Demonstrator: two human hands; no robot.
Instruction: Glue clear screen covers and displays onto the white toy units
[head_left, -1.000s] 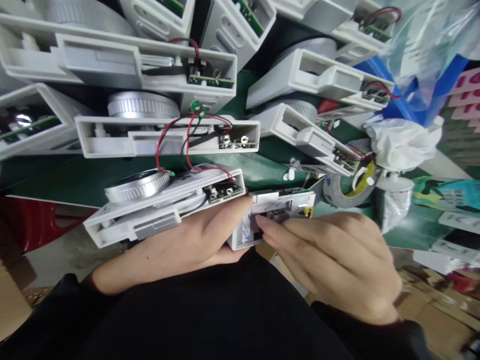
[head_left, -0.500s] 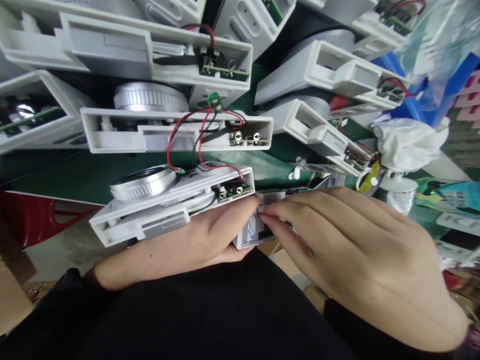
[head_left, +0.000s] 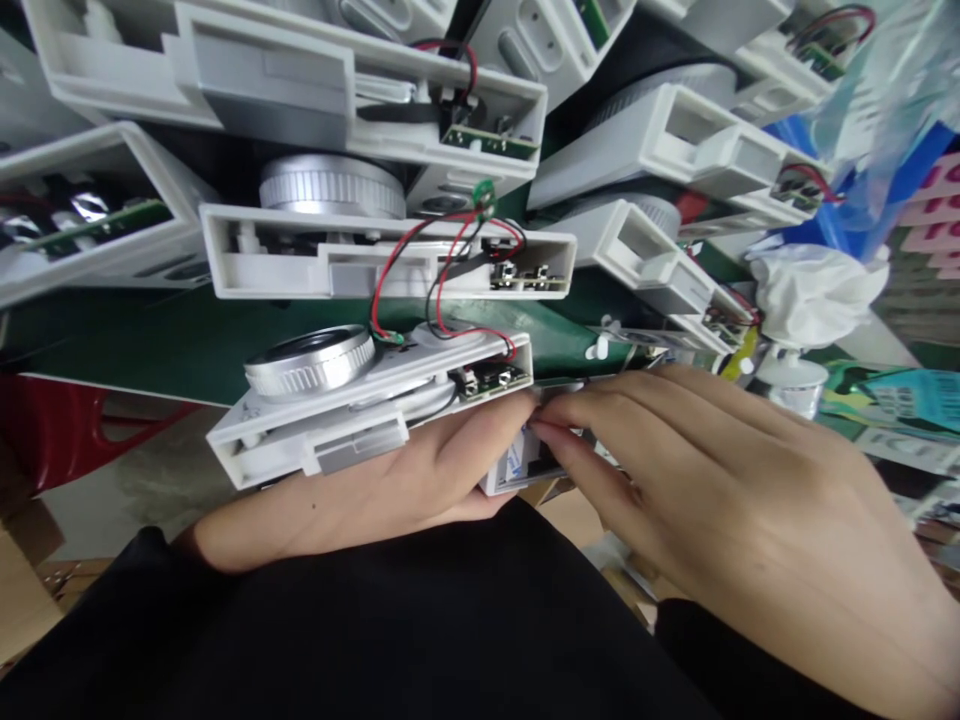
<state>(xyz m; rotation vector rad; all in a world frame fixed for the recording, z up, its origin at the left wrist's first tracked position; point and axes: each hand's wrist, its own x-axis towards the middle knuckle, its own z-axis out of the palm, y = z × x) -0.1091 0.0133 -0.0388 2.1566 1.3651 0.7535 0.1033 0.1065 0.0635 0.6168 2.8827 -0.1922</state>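
I have the fingers of the right hand pinched almost together, thumb against index, at the open mouth of the small casing, just right of the tilted casing; whether a part is caught between the tips I cannot tell. The left hand holds the small casing by its left end, thumb at the rim and other fingers beneath, its wrist along the near side of the tilted casing. Room here is tight: the left thumb sits right by the tilted casing's right end, and the right hand hides most of the small casing. The widest bare stretch I see is the green surface, left of the tilted casing and behind it, its near edge slanting down toward that casing. Inside the small casing I make out a blue-printed sticker. The tilted casing carries a silver dial on top and a circuit board in its open right end. Behind it, red and black wires loop over the wired casing, also open and holding a board. Well right of the tilted casing stands a bottle under a white bag
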